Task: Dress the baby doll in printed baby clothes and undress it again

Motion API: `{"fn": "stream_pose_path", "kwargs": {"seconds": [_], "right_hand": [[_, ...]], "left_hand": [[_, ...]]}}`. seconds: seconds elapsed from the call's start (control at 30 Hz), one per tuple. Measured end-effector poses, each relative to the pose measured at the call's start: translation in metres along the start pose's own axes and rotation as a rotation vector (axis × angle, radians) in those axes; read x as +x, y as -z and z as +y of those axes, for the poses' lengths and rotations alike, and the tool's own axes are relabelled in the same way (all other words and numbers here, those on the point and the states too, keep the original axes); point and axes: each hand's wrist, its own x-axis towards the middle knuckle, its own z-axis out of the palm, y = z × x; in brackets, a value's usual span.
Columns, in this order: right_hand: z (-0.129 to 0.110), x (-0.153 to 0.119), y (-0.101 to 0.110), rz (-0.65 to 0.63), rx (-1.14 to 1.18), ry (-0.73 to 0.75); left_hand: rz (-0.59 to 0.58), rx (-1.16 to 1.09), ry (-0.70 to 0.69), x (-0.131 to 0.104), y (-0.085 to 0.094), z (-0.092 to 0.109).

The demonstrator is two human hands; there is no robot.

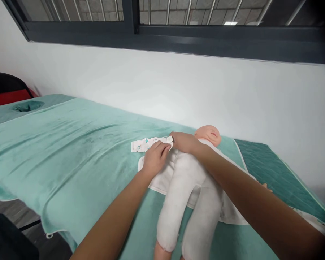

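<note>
A baby doll with a white cloth body (189, 173) and a bare plastic head (207, 133) lies on its back, feet towards me. A white cloth (161, 180) is spread under it. Beside its torso, on the left, is a white fabric strip with a small teal print (139, 146). My left hand (155, 157) pinches the strip's near edge with bent fingers. Reaching across the doll, my right hand (184, 142) is closed on the strip's pale end tab; its fingertips are partly hidden. My right forearm covers part of the doll's torso.
A light green blanket (70, 144) covers the padded table. Darker green quilted fabric (271, 169) shows at right, with another printed cloth (311, 219) beyond my right arm. A white wall and dark window frame (165, 39) stand behind. A red and black chair (9, 88) is far left.
</note>
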Motion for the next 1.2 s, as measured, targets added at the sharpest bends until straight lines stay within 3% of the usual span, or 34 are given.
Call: {"fn": "stream_pose_path", "kwargs": {"seconds": [0.1,0.2,0.3,0.33,0.4,0.5,0.7,0.8,0.93,1.07,1.2], "right_hand": [[0.021,-0.026,0.012,0.117,0.254,-0.016],[0.046,-0.072,0.008,0.410,0.433,-0.113],[0.065,-0.122,-0.018,0.830,0.415,-0.476],[0.069,-0.135,-0.028,0.875,0.384,-0.610],[0.073,-0.152,-0.043,0.764,0.336,-0.745],[0.070,-0.158,-0.050,0.575,0.243,-0.785],[0.063,-0.160,-0.042,0.471,0.110,-0.800],[0.065,-0.164,-0.044,0.504,0.241,-0.785],[0.067,-0.164,-0.051,0.655,0.540,-0.705],[0.068,-0.156,-0.061,0.743,0.826,-0.594],[0.069,-0.146,-0.072,0.727,1.007,-0.429]], "left_hand": [[0.112,0.045,0.128,0.002,-0.001,-0.009],[0.086,0.095,0.197,0.004,-0.003,-0.017],[-0.015,0.142,0.183,0.004,-0.007,-0.020],[-0.042,0.161,0.171,0.004,-0.008,-0.020],[-0.068,0.189,0.140,0.005,-0.008,-0.019],[-0.077,0.199,0.098,0.008,-0.007,-0.016],[-0.078,0.155,0.138,0.013,-0.003,0.008],[-0.172,-0.033,0.189,0.018,-0.001,0.034],[-0.226,-0.148,0.277,0.035,-0.001,0.062],[-0.210,-0.223,0.377,0.054,-0.006,0.066],[-0.179,-0.287,0.409,0.069,-0.010,0.058]]}}
